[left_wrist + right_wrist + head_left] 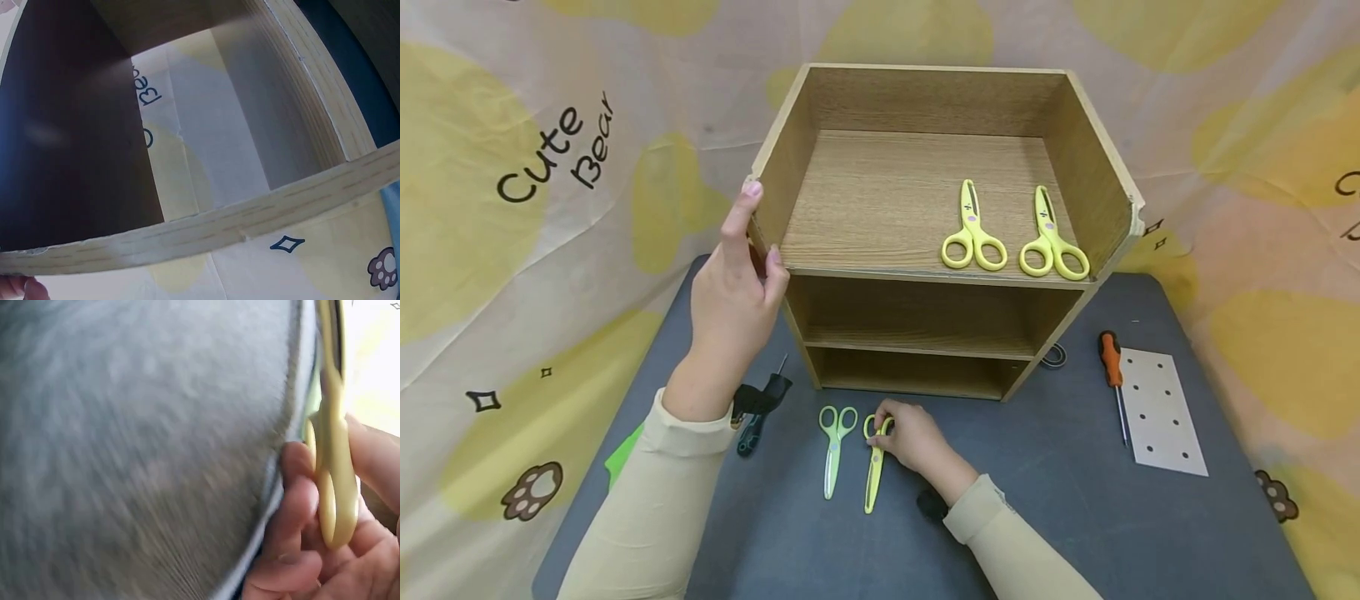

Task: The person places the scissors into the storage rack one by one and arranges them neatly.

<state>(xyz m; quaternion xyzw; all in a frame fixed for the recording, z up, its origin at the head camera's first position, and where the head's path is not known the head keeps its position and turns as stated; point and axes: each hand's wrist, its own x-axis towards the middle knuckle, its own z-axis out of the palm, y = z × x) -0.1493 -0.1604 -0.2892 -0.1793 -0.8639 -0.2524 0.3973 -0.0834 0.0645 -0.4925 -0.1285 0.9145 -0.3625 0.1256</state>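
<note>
Head view: our left hand (730, 292) grips the shelf (880, 200); our right hand (913, 437) pinches yellow scissors (874, 479), likely pick-up, probably needing steady lift next.

The shelf (887, 200) is looking like wood, its inside showing smooth, matt grain and its edges (125, 244) looking rough and chipped. The scissors (974, 229) are appearing as smooth plastic. The orange screwdriver (1117, 383) is pairing a plastic-looking handle (1110, 358) with a metal shaft (1122, 417). The table (1037, 467) is looking matt, the sheet (1163, 408) smooth; backdrop (685, 100) and sleeves (647, 500) are showing creased cloth.
</note>
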